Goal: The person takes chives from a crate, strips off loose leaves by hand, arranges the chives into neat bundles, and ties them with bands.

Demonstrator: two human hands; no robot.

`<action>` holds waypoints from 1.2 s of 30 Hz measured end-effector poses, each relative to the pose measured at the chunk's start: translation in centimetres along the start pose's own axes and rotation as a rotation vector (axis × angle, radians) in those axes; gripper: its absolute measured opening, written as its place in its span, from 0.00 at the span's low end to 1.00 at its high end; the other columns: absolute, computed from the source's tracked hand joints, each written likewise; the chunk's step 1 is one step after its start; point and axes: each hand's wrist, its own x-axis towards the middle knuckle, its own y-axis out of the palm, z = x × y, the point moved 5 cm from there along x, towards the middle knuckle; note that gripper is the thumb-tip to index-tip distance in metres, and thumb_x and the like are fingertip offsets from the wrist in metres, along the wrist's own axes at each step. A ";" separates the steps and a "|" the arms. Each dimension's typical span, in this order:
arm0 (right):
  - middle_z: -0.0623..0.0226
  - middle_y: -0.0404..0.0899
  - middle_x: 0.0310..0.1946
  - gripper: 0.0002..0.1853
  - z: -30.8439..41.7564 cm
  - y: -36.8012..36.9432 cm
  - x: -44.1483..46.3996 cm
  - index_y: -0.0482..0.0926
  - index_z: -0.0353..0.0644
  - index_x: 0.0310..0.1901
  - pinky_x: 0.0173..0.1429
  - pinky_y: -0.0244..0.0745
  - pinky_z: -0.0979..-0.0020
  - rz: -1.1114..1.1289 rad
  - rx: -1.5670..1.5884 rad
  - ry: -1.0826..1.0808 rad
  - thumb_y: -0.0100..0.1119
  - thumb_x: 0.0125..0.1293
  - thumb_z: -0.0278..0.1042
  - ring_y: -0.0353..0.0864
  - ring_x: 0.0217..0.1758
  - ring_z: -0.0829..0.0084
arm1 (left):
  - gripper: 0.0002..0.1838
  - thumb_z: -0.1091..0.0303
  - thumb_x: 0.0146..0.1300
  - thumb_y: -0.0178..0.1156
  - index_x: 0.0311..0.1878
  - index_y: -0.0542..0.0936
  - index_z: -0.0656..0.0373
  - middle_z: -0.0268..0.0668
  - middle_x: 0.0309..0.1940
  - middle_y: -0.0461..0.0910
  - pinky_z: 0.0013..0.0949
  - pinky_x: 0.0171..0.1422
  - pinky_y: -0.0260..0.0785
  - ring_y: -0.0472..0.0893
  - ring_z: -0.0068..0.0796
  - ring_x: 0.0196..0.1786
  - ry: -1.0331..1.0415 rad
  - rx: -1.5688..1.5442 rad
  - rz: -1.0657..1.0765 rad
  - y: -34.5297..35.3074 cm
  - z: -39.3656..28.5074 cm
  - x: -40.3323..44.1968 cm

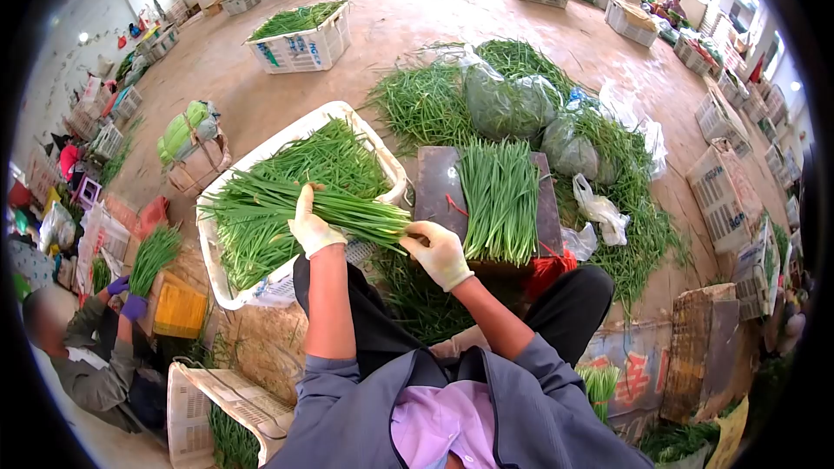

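A bundle of garlic chives (pixel 352 214) lies across both gloved hands, above the white plastic crate (pixel 395 165). My left hand (pixel 313 224) is wrapped round the middle of the bundle, thumb on top. At the pale cut ends, my right hand (pixel 437 254) closes its fingers on the stems. More chives (pixel 334 156) fill the crate below, leaf ends pointing various ways. To the right, a neat flat row of chives (pixel 499 200) rests on a dark board (pixel 436 182), with a red tie (pixel 455 206) beside it.
Loose chives and plastic bags (pixel 508 104) heap up beyond the board. Another filled crate (pixel 304 48) stands farther off. A basket with a green bag (pixel 195 148) sits at the left. At lower left, a co-worker in purple gloves (pixel 133 307) holds a bunch. Stacked crates (pixel 721 187) line the right.
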 end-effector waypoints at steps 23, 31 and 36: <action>0.71 0.85 0.33 0.05 -0.8 -5.2 1.8 0.85 0.33 0.41 0.41 0.79 0.80 -0.346 0.513 0.176 0.66 0.65 0.22 0.83 0.34 0.82 | 0.10 0.64 0.69 0.57 0.35 0.80 0.59 0.38 0.33 0.81 0.44 0.46 0.74 0.79 0.36 0.37 -0.325 0.010 -0.076 -1.1 3.1 0.9; 0.60 0.84 0.40 0.05 1.0 -1.2 2.4 0.74 0.37 0.48 0.47 0.84 0.68 0.077 0.741 0.326 0.54 0.74 0.25 0.85 0.42 0.71 | 0.10 0.65 0.68 0.58 0.35 0.80 0.62 0.39 0.30 0.81 0.40 0.42 0.74 0.80 0.35 0.34 -0.299 0.119 -0.016 -0.5 5.6 -0.3; 0.60 0.82 0.33 0.03 -0.1 -7.6 3.1 0.76 0.44 0.46 0.45 0.83 0.62 -0.227 1.290 0.320 0.55 0.74 0.29 0.84 0.37 0.61 | 0.10 0.62 0.70 0.55 0.34 0.75 0.56 0.36 0.30 0.77 0.41 0.46 0.71 0.77 0.34 0.35 -0.390 0.015 -0.034 -1.5 4.1 1.4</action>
